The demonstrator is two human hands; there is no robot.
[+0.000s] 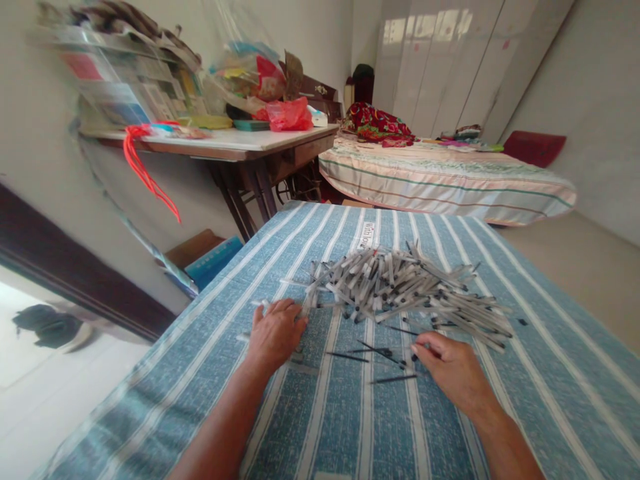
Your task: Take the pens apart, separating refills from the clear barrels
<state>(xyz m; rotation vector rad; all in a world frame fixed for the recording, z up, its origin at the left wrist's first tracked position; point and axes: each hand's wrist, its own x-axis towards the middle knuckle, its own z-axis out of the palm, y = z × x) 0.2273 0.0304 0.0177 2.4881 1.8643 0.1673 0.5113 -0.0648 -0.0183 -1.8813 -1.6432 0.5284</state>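
Observation:
A large heap of whitish, see-through pens with dark ends (385, 280) lies on the blue and white striped cloth (320, 427). In front of the heap are several thin black pieces (393, 380), loose on the cloth. My right hand (450, 367) is beside them, thumb and fingertips pinched together at a small dark thing too small to name. Left of the heap, my left hand (277, 332) rests palm down with its fingers apart, over a few pale, clear pieces (301, 365) that it partly hides.
A side table (225, 143) at the back left bears bags, boxes and a hanging red cord (145, 175). Behind the striped cloth stands a bed (440, 173). A blue box (215, 261) is low on the left. One small black piece (523, 322) lies right of the heap.

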